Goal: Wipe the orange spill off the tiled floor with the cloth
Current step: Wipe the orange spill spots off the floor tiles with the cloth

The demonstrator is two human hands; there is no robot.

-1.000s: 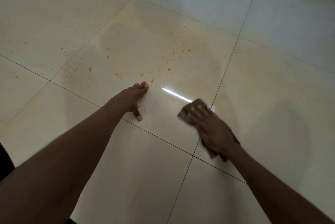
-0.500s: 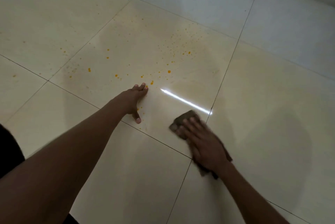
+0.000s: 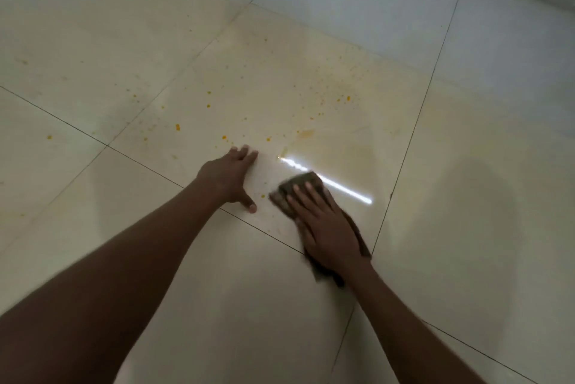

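- Our right hand (image 3: 329, 228) lies flat on the cloth (image 3: 298, 186), fingers (image 3: 311, 194) straight and spread, pressing it to the floor (image 3: 466, 166) without curling round it. With no grip, the cloth could slide out from under our palm on a fast stroke over the glossy tile.
- Our left hand (image 3: 228, 176) is planted on the floor just left of the cloth, fingers straight and holding nothing. It bears our lean, so if the tile is wet there, it might slip.
- The spill (image 3: 306, 134) sits mostly beyond both hands: a pale orange smear just past the cloth, and drops scattered across the same tile and onto the tiles to the left. A few specks lie between our hands too.
- The cloth looks dark and bunched, so we judge it may smear the orange film wider instead of lifting it.
- Our left fingertips rest close to some drops; they could pick up orange and print it elsewhere.
- The far specks are faint in this dim light, and the bright glare streak (image 3: 336, 184) hides part of the tile, so we could miss some.
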